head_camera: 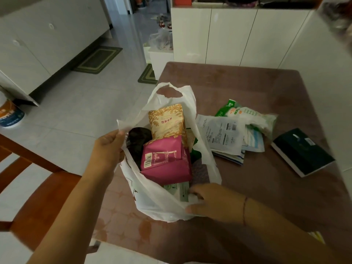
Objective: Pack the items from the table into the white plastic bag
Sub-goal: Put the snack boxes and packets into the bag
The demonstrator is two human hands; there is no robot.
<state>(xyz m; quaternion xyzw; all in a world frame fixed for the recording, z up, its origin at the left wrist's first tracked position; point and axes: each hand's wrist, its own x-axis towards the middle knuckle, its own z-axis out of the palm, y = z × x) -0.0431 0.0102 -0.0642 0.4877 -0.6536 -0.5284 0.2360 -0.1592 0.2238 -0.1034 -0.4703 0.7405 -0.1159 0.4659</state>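
Mauve tabletop (247, 88) carries the white plastic bag (152, 199), upright near its left edge. My left hand (108, 147) pinches the left rim and my right hand (213, 201) curls on the near rim. Loose packets (222, 134) lie right of the bag, nearer my right hand. The gold packet (165, 121) bears red Chinese characters and the magenta pack (167, 161) a barcode; other print is unreadable.

L grip (109, 147) raised, pinching shut, R grip (211, 201) lower, palm down, curled
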